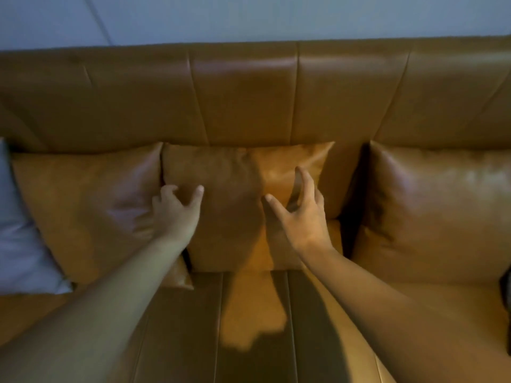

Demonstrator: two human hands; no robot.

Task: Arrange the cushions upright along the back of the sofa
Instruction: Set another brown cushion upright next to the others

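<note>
Three tan leather cushions stand upright against the back of the sofa (249, 92): a left cushion (83, 211), a middle cushion (235, 189) and a right cushion (437, 217). My left hand (177, 208) hovers at the middle cushion's left edge with its fingers curled and apart, holding nothing. My right hand (301, 214) is spread open in front of the middle cushion's right half, fingers pointing up. Whether either hand touches the cushion I cannot tell. A gap separates the middle and right cushions.
A pale grey-white cushion (19, 230) leans at the far left, partly cut off by the frame. The tan seat (249, 327) stretches in front of the cushions. A light wall (249, 17) rises behind the sofa back.
</note>
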